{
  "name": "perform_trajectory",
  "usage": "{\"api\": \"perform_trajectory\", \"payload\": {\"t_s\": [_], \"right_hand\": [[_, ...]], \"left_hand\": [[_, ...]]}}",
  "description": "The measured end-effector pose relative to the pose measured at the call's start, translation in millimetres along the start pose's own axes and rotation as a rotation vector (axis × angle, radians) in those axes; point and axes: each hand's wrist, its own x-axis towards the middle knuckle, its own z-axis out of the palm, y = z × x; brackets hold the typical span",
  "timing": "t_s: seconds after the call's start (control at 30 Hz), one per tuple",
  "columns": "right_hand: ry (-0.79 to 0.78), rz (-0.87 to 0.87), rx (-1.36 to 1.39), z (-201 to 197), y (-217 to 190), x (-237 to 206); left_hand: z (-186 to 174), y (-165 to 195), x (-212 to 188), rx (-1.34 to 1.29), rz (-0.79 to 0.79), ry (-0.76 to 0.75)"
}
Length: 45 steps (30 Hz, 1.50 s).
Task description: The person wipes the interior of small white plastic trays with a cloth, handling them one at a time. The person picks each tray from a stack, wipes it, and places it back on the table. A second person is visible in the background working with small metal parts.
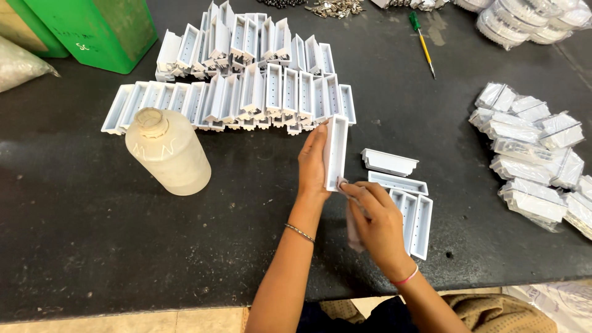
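Seen from the head camera, a worker stood at a dark worktable [92, 246] where small goods lay sorted by kind. At the right edge sat a heap of clear plastic packets [533, 157], each wrapped around a white part, and at the top right corner a second cluster of rounded clear-wrapped bundles [530, 18]. A green box [105, 31] stood at the top left, faint markings on its face, with the corner of a grey plastic bag [18, 65] just beside it. Near the table's middle left a cloudy white plastic bottle [168, 151] lay tilted, its cap on, its contents impossible to make out. Behind it, two overlapping rows of white trough-shaped plastic housings [246, 92] stood packed on edge. Four more loose housings [404, 191] lay to the right of the hands. The left hand [313, 163] was closed flat along one white housing [336, 151], holding it upright on end just in front of the rows. The right hand [376, 222] was curled around a small pale cloth [353, 225], pinching it against the lower end of that housing. A screwdriver [423, 44] with a green and yellow handle lay at the top, well apart from the hands, near a scatter of small metal parts [336, 7].
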Motion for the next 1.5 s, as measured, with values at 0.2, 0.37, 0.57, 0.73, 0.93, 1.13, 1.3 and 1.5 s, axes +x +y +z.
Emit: {"api": "perform_trajectory", "payload": {"t_s": [0.2, 0.37, 0.57, 0.73, 0.93, 1.13, 1.3, 1.5], "right_hand": [[0.02, -0.203, -0.098, 0.0, 5.6, 6.3], [-0.011, -0.132, -0.066, -2.3, 12.7, 31.0], [-0.012, -0.18, -0.059, -0.5, 7.6, 13.3], [0.01, -0.097, -0.046, 2.2, 10.6, 17.4], [0.047, -0.134, -0.011, 5.6, 3.5, 14.3], [0.038, -0.125, 0.006, 7.8, 6.8, 9.2], [0.05, -0.203, -0.057, 7.2, 9.6, 12.6], [0.046, -0.199, -0.072, 8.7, 3.8, 9.6]], "left_hand": [[-7.0, -5.9, 5.3, -0.045, -0.056, -0.033], [-11.7, -16.6, 5.5, -0.1, -0.098, -0.099], [-12.5, -17.4, 12.9, -0.111, -0.089, -0.031], [-14.8, -18.0, 9.5, -0.109, -0.112, -0.042], [-11.1, -8.1, 9.2, -0.158, -0.179, -0.081], [-15.1, -7.9, 5.4, -0.168, -0.274, -0.045], [-17.8, -15.1, 10.8, -0.221, -0.288, -0.03], [-25.4, -16.9, 14.5, -0.164, -0.268, -0.037]]}}
